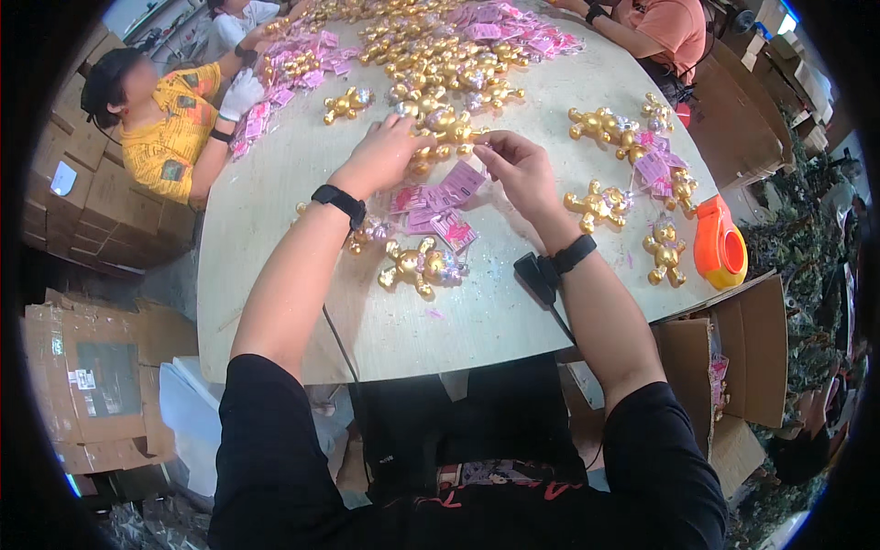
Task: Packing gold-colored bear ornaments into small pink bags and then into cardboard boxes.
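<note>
Head view looks down on a pale round desk [513, 321] with both of the person's forearms reaching forward over it. The left hand [385, 151] is curled around a gold bear figure [440, 128], its fingers closed on the toy's left side. The right hand [518, 165] meets it from the other side, thumb and forefinger pinched together on something small at the bear's edge; what exactly is pinched is too small to tell. The bear sits between the two hands, held just above the desk.

Each wrist carries a black band, and a small black device [534, 275] lies by the right wrist with a cord running off the near edge.

Just below the hands, toward the person, a loose heap of pink tags [440, 206] lies on the desk, with another gold bear [417, 266] lying just nearer still. To the right of the right hand several more gold bears [600, 206] lie apart from one another, some with pink tags, and an orange tape dispenser [720, 247] stands beyond them near the desk's edge. Beyond the hands a large pile of bears and tags [440, 46] covers the far side. On the far left a person in a yellow shirt [174, 128] sits at the desk, one white-gloved hand [243, 92] on it. Cardboard boxes [92, 376] stand on the floor to the left.
</note>
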`<action>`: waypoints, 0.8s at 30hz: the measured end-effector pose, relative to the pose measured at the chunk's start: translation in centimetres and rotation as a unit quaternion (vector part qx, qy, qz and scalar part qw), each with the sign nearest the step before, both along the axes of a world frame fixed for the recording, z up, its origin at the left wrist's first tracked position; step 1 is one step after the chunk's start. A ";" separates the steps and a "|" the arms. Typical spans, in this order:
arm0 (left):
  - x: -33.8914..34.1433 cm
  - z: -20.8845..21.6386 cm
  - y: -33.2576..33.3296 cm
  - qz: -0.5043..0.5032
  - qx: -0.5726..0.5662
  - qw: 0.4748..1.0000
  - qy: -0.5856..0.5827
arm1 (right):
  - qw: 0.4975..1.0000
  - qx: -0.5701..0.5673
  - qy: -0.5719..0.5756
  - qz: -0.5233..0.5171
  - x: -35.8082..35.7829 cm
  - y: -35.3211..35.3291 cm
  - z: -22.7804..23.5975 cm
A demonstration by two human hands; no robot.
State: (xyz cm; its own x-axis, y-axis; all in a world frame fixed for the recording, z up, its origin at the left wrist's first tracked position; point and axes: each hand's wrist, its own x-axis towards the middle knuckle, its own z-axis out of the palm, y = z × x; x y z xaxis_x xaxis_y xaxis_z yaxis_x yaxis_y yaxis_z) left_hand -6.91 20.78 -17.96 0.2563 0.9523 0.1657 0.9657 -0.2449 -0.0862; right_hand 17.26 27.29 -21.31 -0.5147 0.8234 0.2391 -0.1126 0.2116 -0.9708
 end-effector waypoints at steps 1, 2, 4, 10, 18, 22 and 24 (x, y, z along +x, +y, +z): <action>0.0 0.0 0.2 0.007 -0.010 1.000 -0.010 | 1.000 -0.023 0.013 0.005 0.0 0.1 -0.1; -0.3 0.3 0.3 0.005 -0.009 1.000 -0.005 | 0.998 -0.047 0.027 0.012 0.0 0.3 -0.1; -0.1 1.3 -0.3 0.027 0.011 0.995 -0.096 | 0.996 -0.069 0.055 0.026 0.3 0.7 -0.3; -0.7 4.0 -3.5 0.129 0.051 0.838 -0.528 | 0.970 -0.160 0.142 0.120 -0.2 -0.3 0.1; -0.1 -0.3 -8.2 0.000 -0.008 0.402 -0.915 | 0.976 -0.180 0.075 0.101 -1.3 -2.9 -0.4; 2.1 -1.0 -9.3 -0.032 0.044 0.443 -0.895 | 0.991 -0.074 -0.051 0.102 -1.1 -2.9 -0.4; 3.7 -0.2 -9.5 -0.001 0.023 0.517 -0.856 | 0.991 -0.070 -0.039 0.107 -0.7 -3.1 -0.1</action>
